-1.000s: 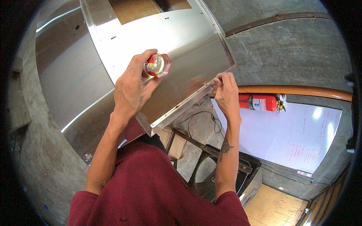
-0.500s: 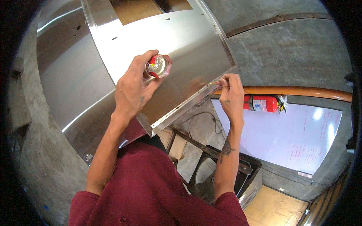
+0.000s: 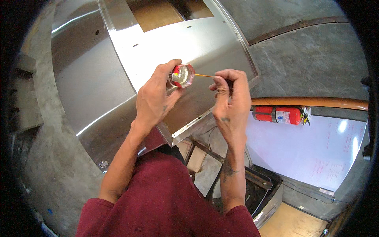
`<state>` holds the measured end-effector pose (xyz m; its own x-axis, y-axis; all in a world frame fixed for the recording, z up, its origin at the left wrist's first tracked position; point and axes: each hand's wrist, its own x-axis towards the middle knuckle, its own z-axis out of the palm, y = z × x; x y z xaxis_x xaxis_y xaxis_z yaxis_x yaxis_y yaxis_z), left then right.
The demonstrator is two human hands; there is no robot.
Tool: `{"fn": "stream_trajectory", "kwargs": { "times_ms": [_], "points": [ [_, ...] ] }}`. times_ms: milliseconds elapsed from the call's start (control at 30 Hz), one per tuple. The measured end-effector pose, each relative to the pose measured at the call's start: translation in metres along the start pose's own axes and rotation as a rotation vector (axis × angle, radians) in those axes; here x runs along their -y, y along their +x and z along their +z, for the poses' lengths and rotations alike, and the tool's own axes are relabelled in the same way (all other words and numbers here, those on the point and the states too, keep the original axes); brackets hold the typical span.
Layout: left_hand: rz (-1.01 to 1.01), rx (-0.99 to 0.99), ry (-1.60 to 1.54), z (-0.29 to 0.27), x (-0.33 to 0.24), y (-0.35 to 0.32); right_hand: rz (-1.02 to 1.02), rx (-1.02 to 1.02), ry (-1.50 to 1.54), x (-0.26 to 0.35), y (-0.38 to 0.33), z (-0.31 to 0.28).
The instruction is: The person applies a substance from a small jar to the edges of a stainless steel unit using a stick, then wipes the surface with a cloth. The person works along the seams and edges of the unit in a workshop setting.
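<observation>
While the left hand (image 3: 154, 96) grasps a small clear jar (image 3: 184, 76) with red on its side, the right hand (image 3: 233, 96) pinches a thin yellow stick (image 3: 204, 75) between thumb and fingers. The jar is over the metal panel (image 3: 188, 108); its contents cannot be made out. The stick's far end meets the jar's right outline; whether it is inside or behind cannot be told. A red extinguisher (image 3: 290, 116) is at right.
</observation>
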<state>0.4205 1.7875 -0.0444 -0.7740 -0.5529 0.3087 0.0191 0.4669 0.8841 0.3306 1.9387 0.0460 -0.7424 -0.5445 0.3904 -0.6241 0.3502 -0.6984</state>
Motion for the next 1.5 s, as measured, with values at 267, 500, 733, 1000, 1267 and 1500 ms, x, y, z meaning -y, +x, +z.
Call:
{"fn": "stream_trajectory", "kwargs": {
  "times_ms": [267, 500, 733, 1000, 1267, 1500],
  "points": [
    [0.061, -0.026, 0.003, 0.003, 0.007, 0.000, -0.222, 0.005, -0.199, -0.004, 0.007, 0.026],
    [0.060, -0.029, 0.008, 0.003, 0.007, -0.001, -0.227, -0.009, -0.166, -0.013, 0.006, 0.024],
    [0.049, -0.058, 0.028, 0.003, 0.008, -0.001, 0.127, -0.120, 0.115, -0.009, 0.009, -0.032],
    [0.069, -0.075, 0.019, 0.007, 0.008, 0.001, 0.108, -0.024, -0.314, -0.096, 0.022, -0.098],
    [0.100, -0.087, 0.030, 0.007, 0.010, 0.000, 0.152, 0.132, -0.429, -0.129, 0.012, -0.091],
    [0.130, -0.093, 0.033, 0.008, 0.015, -0.001, 0.125, 0.140, -0.482, -0.136, 0.007, -0.088]
  ]
}}
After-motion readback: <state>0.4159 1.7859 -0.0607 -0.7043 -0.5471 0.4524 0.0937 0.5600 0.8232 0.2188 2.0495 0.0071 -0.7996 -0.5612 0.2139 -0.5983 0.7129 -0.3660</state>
